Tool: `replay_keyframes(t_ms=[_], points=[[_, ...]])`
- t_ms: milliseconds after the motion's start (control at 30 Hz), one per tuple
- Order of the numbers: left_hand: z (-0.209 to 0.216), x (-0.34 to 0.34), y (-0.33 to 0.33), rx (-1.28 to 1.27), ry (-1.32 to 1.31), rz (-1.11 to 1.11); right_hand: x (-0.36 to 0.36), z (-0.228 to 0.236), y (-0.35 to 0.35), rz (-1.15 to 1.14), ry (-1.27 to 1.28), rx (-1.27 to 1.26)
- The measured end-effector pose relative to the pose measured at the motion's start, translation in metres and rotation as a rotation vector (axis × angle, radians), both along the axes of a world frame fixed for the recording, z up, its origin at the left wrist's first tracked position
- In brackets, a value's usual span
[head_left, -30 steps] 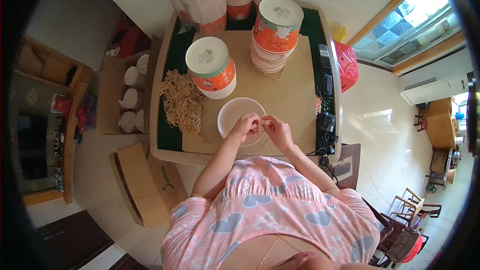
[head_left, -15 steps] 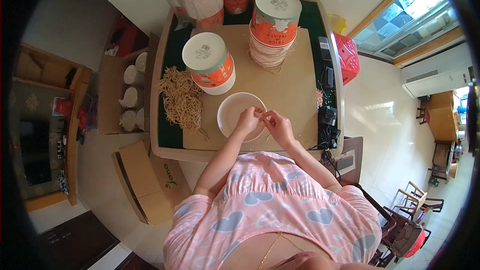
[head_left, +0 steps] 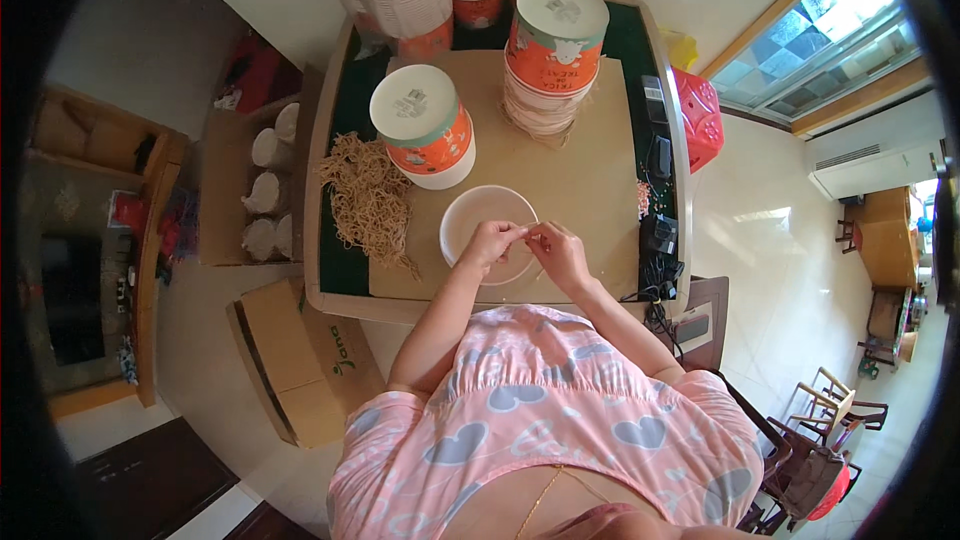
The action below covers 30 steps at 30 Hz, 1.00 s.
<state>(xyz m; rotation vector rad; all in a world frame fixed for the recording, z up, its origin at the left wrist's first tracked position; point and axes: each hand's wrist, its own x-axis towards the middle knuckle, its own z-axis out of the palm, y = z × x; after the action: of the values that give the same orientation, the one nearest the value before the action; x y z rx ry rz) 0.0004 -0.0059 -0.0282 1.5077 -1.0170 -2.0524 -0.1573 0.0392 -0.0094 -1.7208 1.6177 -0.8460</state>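
Left hand [head_left: 495, 243] over white bowl [head_left: 462, 220], right hand [head_left: 560, 252] by its right rim, both seemingly pinching a thin strand [head_left: 531, 227]; twine heap [head_left: 365, 202] leftward, nearer left hand.

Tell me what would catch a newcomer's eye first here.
Most striking are two bright orange paper buckets standing upside down on the table: the left bucket and, farther back, the right bucket atop a stack. A tangled heap of tan string lies just left of the nearer one. Close to the person, the left hand and right hand meet over the right side of a white bowl.
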Motion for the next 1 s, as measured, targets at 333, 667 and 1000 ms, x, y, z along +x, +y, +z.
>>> replay_keyframes(t_ms=[333,667,1000], points=[[-0.009,-0.003,0.002,0.281,0.268,0.125,-0.002,0.001,0.006,-0.069,-0.049,-0.003],[-0.043,0.010,-0.011,0.680,0.639,-0.094,0.003,-0.007,0.009,-0.049,-0.104,-0.023],[-0.047,-0.003,-0.004,0.588,0.574,-0.001,0.003,-0.009,0.014,-0.066,-0.192,-0.077]])
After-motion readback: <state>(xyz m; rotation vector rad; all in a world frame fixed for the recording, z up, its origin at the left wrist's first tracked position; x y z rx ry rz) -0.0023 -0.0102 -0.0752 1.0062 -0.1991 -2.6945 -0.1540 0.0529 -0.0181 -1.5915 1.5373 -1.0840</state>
